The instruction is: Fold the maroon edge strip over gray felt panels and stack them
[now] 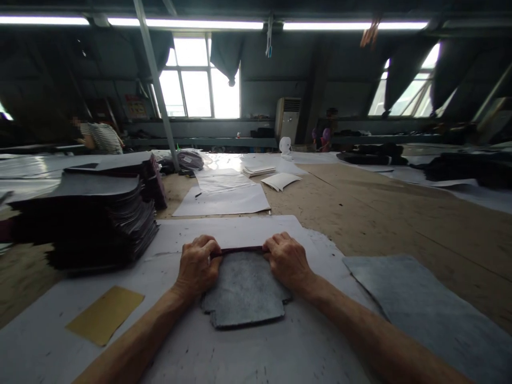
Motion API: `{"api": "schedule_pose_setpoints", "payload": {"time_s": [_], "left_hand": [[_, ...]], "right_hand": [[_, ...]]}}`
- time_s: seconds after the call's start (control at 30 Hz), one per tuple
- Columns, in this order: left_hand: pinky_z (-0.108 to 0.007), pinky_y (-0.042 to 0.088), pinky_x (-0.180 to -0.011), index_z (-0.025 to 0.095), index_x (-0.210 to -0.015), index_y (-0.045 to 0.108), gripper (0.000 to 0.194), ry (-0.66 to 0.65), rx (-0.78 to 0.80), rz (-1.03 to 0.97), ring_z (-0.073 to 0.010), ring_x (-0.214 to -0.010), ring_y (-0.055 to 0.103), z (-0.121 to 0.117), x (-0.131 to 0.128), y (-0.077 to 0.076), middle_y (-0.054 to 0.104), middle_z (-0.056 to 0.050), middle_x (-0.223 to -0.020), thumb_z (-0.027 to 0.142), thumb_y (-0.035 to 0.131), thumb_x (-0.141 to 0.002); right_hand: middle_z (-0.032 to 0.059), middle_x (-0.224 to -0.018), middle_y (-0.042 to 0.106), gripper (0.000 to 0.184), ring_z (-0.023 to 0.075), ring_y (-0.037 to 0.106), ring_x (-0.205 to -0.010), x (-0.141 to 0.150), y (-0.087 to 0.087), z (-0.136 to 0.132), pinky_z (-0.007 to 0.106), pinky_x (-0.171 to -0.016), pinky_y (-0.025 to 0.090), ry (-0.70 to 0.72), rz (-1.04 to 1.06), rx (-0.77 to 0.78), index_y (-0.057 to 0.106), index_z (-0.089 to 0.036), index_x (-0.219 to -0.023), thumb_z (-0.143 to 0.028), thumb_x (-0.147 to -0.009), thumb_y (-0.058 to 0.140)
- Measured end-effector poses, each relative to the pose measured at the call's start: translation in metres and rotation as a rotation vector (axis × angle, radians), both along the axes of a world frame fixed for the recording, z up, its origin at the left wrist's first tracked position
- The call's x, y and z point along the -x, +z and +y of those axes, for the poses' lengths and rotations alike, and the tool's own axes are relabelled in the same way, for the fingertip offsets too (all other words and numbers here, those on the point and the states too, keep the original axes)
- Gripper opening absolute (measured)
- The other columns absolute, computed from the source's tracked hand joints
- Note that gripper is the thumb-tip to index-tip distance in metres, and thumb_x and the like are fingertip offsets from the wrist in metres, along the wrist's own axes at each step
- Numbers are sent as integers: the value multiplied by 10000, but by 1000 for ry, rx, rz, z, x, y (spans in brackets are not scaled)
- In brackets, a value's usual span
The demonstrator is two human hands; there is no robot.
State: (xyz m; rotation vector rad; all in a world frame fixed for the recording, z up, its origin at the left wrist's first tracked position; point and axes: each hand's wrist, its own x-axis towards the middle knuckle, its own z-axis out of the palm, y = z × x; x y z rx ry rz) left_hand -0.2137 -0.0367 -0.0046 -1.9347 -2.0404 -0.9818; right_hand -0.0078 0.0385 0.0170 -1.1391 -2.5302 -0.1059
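A grey cut piece (250, 293), fabric or leather with notched lower corners, lies flat on white paper in front of me. Its far edge shows a dark reddish strip. My left hand (200, 264) pinches the far left corner of the piece, fingers curled over it. At the far right corner my right hand (287, 260) grips in the same way, knuckles up. Both sets of fingertips partly hide the edge they hold. Whether the piece is one layer or several I cannot tell.
A tall stack of dark sheets (100, 218) stands at the left. Near it lies a yellow-brown card (106, 314). A larger grey sheet (432, 309) is on the right. White papers (224, 200) lie farther back, before a small white fan (285, 145). A person (102, 137) is at the far left.
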Motion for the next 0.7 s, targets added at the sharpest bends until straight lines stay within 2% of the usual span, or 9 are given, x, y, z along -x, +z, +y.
{"api": "schedule_pose_setpoints", "payload": {"time_s": [0.2,0.33,0.43,0.5,0.6,0.7], "left_hand": [[-347,353,-832,185,-689,542,27,-222,36,-30,-182,-763,556,-7,-2,4,612,-19,-744,187,517,-701],[-341,346,-898,183,-677,532,28,-278,73,-141,-168,-792,585,-8,1,9,661,-4,-813,178,507,-687],[-297,403,-839,176,-673,542,54,-261,107,-252,-164,-816,598,-7,7,14,673,-5,-843,211,506,-691],[-262,432,-755,169,-680,557,101,-220,122,-308,-156,-771,594,-6,10,15,663,-5,-788,250,502,-705],[-246,425,-663,161,-684,573,179,-112,131,-348,-148,-690,565,-1,12,15,620,3,-682,306,487,-744],[-256,410,-642,163,-699,600,215,1,162,-341,-146,-672,549,3,11,13,604,6,-664,323,483,-782]], "right_hand": [[29,-915,589,125,167,532,-916,0,10,4,354,-802,425,71,-59,110,588,-137,-855,-243,-856,522],[25,-885,593,146,156,553,-869,-3,18,2,352,-784,445,85,-79,180,586,-135,-862,-268,-860,526],[18,-850,591,171,145,567,-806,-6,23,1,344,-753,460,53,-66,232,578,-135,-908,-290,-867,517],[14,-833,589,196,138,571,-769,-6,26,1,337,-732,467,25,-47,262,569,-134,-940,-307,-875,506],[19,-848,592,219,134,575,-756,-3,25,5,329,-715,476,-20,-12,286,563,-133,-968,-321,-886,488],[30,-895,597,225,141,581,-793,2,20,10,341,-736,481,-53,17,285,564,-136,-990,-320,-889,484]]}}
